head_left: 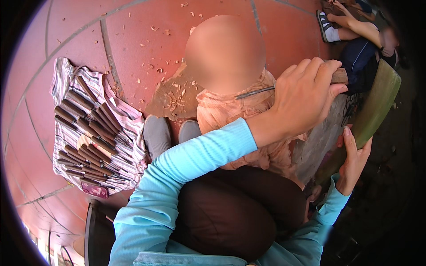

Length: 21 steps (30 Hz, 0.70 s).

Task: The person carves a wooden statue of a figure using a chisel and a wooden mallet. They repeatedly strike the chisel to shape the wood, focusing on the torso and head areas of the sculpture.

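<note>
My left hand (306, 91) is closed around a carving chisel (340, 76). Its wooden handle end sticks out to the right, and its thin dark blade points left. Just below that blade stands a pale orange-brown carved wooden figure (222, 108), whose rounded top is blurred. Over on the right, my right hand (355, 157) grips a long, flat, greenish bat-like piece (376, 104), with the thumb along its face. This piece slants up and away to the far right; its lower end is hard to make out.
To the left, several wooden-handled chisels (91, 126) lie on a striped cloth (66, 82), beside a small maroon patterned case (94, 189). Wood shavings (179, 93) dot a brown wooden slab and the red tiled floor (146, 26). Another person's legs (350, 33) show at the top right.
</note>
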Motion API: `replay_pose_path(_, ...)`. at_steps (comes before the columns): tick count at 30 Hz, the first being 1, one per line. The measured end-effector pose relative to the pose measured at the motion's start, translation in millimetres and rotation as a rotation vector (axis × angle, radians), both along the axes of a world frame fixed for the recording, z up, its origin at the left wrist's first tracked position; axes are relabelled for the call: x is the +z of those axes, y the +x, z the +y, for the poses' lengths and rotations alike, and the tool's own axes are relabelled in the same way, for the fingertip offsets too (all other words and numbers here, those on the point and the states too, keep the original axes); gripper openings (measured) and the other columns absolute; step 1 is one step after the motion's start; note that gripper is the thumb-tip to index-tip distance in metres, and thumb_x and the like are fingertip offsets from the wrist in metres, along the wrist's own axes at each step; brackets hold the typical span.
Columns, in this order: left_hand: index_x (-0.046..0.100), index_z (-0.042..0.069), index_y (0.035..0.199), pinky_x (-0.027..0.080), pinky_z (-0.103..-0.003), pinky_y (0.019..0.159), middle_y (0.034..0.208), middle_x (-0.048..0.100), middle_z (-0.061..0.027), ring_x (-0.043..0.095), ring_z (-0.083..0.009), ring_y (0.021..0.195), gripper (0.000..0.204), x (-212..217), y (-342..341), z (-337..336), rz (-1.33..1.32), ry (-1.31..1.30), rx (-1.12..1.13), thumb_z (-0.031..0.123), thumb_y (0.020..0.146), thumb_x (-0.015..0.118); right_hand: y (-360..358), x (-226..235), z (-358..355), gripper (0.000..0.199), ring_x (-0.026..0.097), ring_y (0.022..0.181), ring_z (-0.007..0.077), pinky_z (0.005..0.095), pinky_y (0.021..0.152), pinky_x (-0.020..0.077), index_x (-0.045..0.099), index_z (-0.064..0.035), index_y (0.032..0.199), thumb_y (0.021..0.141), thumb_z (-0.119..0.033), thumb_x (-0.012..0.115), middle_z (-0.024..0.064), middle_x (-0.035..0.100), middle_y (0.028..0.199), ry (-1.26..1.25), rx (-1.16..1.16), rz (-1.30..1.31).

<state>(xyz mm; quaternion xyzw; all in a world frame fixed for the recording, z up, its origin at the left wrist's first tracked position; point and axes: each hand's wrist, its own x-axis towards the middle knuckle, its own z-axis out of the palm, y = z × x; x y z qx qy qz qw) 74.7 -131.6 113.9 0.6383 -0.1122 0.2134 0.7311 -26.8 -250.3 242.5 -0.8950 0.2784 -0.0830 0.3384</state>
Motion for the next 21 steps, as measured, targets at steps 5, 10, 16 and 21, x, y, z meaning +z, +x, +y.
replay_pose_path(5,0.06,0.007,0.104,0.045,-0.036,0.059,0.08,0.059,-0.0073,0.059,-0.0265,0.072,0.032,-2,1,2,0.067,0.018,-0.036,0.026,0.08,0.07,13,-13,-6,0.036,0.05,0.066,0.0073,0.0232,0.059,0.0424,0.051,-0.0031,0.118,0.084,0.0,0.065,0.0027,0.057,0.087,-0.303,0.188,0.1)
replay_pose_path(10,0.061,0.006,0.101,0.045,-0.036,0.059,0.079,0.059,-0.0074,0.06,-0.0272,0.072,0.03,-2,2,1,0.073,0.003,-0.037,0.026,0.081,0.069,10,-9,-12,0.041,0.051,0.068,0.0064,0.0223,0.061,0.0438,0.05,-0.0037,0.122,0.084,0.001,0.064,0.0016,0.056,0.085,-0.151,0.018,0.121)
replay_pose_path(16,0.061,0.005,0.1,0.046,-0.036,0.06,0.08,0.06,-0.0077,0.06,-0.0275,0.074,0.03,-5,1,2,0.08,0.016,-0.049,0.026,0.081,0.069,10,-13,-24,0.04,0.052,0.069,0.0072,0.0212,0.061,0.044,0.051,-0.0025,0.121,0.083,0.002,0.064,0.0009,0.057,0.084,-0.14,0.031,0.049)
replay_pose_path(21,0.061,0.005,0.1,0.046,-0.037,0.061,0.081,0.06,-0.0074,0.06,-0.0273,0.075,0.03,-4,-1,2,0.103,0.028,-0.058,0.026,0.081,0.069,6,-18,-9,0.04,0.053,0.07,0.0078,0.0214,0.063,0.0444,0.051,-0.0024,0.12,0.083,0.002,0.063,0.0028,0.057,0.086,-0.326,0.116,0.089)
